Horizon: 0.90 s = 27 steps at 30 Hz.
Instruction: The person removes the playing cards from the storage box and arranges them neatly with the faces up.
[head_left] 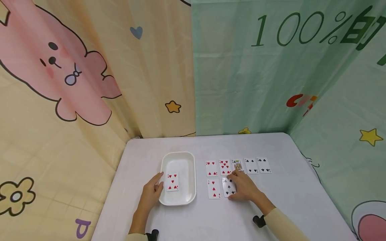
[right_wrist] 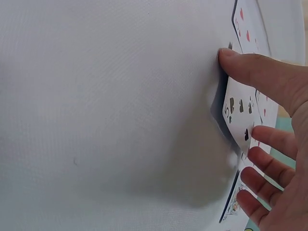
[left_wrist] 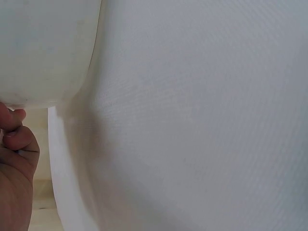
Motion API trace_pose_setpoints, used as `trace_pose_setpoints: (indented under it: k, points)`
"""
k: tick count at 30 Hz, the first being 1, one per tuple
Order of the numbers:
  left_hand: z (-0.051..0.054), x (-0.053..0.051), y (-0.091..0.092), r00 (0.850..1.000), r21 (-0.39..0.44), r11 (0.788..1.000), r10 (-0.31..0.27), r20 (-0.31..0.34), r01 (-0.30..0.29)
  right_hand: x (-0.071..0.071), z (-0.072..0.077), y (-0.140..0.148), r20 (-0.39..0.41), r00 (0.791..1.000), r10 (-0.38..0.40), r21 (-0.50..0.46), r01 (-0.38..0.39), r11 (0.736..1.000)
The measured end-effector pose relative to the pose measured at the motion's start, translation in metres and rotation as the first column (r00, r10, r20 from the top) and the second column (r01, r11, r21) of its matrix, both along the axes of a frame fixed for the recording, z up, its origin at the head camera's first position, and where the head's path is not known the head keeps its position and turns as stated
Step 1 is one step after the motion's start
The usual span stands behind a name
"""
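Note:
My left hand [head_left: 152, 190] grips the left rim of a white plastic tray [head_left: 193, 197]; in the left wrist view, curled fingers [left_wrist: 20, 139] meet the tray's edge. A five of hearts [head_left: 172, 182] lies face up inside the tray. On the right, my right hand [head_left: 243, 187] holds a five of spades [head_left: 227, 188] by its edges, thumb at the near side and fingers at the far side. The right wrist view shows this card [right_wrist: 238, 103] a little off the cloth, a shadow beneath it. Beside it lies a three of hearts [head_left: 214, 189].
Behind the right hand runs a row of face-up cards: two hearts cards [head_left: 212, 168], a face card [head_left: 237, 164] partly hidden by fingers, and two black-suited cards [head_left: 251, 166]. A white cloth [head_left: 205, 221] covers the table. Patterned curtains [head_left: 156, 73] surround it.

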State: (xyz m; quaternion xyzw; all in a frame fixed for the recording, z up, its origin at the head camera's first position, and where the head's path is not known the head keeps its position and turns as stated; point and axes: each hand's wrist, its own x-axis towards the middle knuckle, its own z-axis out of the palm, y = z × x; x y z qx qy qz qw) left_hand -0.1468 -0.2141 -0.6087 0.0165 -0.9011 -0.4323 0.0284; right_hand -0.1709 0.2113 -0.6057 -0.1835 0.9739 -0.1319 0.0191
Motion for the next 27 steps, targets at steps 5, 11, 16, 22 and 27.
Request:
trace_pose_setpoints:
  k: [5,11,16,22,27]
  points:
    - [-0.001,0.000,0.000,1.000,0.003,1.000,0.002,-0.003,-0.002,0.000,-0.002,0.002,0.021,1.000,0.002,0.016,-0.003,1.000]
    - [-0.002,0.000,0.000,1.000,0.020,1.000,-0.005,-0.002,0.005,-0.001,0.003,0.000,0.002,1.000,0.006,-0.025,-0.006,1.000]
    - [-0.002,0.000,0.000,1.000,0.039,0.999,-0.006,-0.011,0.007,-0.007,0.010,-0.006,-0.006,1.000,-0.019,-0.057,0.019,0.998]
    - [-0.002,0.000,0.000,1.000,0.052,0.999,0.002,0.005,-0.003,-0.017,0.025,-0.023,-0.031,0.999,-0.034,-0.134,0.030,0.991]
    - [-0.003,0.000,0.000,1.000,0.053,0.999,0.008,0.017,-0.009,-0.029,0.036,-0.046,-0.044,0.999,-0.015,-0.209,0.005,0.978]
